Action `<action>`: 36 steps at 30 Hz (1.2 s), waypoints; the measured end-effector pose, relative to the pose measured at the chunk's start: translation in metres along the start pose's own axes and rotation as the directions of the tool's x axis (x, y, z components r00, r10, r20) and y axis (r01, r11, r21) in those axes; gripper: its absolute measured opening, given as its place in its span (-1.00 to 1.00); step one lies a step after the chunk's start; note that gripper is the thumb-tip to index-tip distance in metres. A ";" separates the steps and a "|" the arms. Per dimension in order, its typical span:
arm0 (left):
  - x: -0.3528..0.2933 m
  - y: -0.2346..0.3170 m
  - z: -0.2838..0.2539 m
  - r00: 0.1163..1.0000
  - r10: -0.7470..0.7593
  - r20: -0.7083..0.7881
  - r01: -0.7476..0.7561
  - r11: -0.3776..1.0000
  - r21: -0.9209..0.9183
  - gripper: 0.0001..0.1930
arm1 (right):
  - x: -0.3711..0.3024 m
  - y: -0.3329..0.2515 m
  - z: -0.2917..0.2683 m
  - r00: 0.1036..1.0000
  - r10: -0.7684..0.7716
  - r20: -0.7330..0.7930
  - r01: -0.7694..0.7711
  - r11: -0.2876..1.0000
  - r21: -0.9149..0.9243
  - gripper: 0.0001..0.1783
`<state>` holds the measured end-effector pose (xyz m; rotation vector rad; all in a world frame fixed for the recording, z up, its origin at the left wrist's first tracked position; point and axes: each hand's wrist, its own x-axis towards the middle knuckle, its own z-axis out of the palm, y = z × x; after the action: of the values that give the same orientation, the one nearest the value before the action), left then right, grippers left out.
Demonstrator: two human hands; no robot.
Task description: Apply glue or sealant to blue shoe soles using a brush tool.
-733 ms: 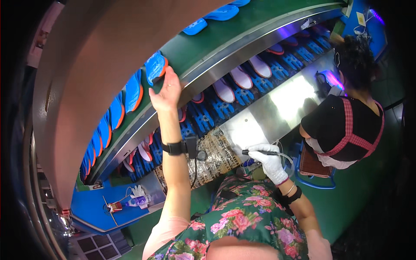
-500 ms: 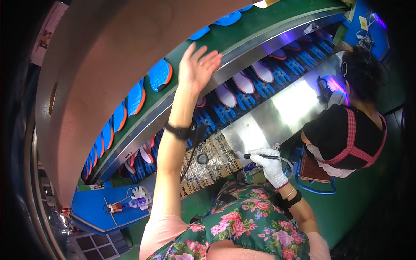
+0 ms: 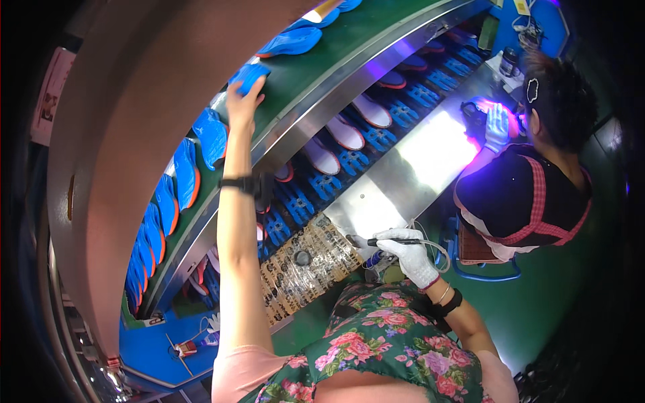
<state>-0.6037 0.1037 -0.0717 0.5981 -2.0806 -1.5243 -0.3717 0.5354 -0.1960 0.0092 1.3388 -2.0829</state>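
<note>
My bare left hand (image 3: pixel 244 107) reaches up to the upper green conveyor (image 3: pixel 295 84). Its fingers close round a blue shoe sole (image 3: pixel 251 76); part of the sole is hidden behind the hand and the tan overhead cover. Below my hand lies another blue sole with an orange edge (image 3: pixel 211 137). In a white glove, my right hand (image 3: pixel 408 254) grips a black pen-like tool (image 3: pixel 396 241) with a pale cable (image 3: pixel 440 250) behind it. The tool's tip hangs near the edge of the patterned, film-covered board (image 3: pixel 306 272).
White-topped soles (image 3: pixel 346 133) stand on blue racks (image 3: pixel 354 163) along the lower line. The tan cover (image 3: pixel 154 101) curves over the left side. To the right a person (image 3: pixel 537 201) sits, a gloved hand under violet light. A blue table (image 3: pixel 151 349) is at lower left.
My left hand has moved left and its spread fingers have closed on a blue sole. The soles have shifted along the green conveyor. My right hand keeps the tool, moving slightly left.
</note>
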 end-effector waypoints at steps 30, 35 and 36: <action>-0.404 -0.030 0.002 0.795 -0.235 0.559 0.606 0.344 -0.717 0.15 | -0.043 -0.115 0.040 0.753 -0.602 0.265 0.649 0.746 -0.149 -0.81; -0.403 0.013 0.032 0.811 -0.307 0.499 0.580 0.307 -0.754 -0.01 | -0.038 -0.127 0.050 0.632 -0.741 0.225 0.764 0.549 -0.340 -0.87; -0.404 0.015 0.033 0.824 -0.283 0.491 0.561 0.289 -0.775 -0.05 | -0.036 -0.131 0.050 0.591 -0.764 0.257 0.795 0.498 -0.346 -0.86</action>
<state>-0.3087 0.3775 -0.1181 0.5233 -0.8448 -2.8485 -0.3953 0.5478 -0.0536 -1.0645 1.9753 -2.3592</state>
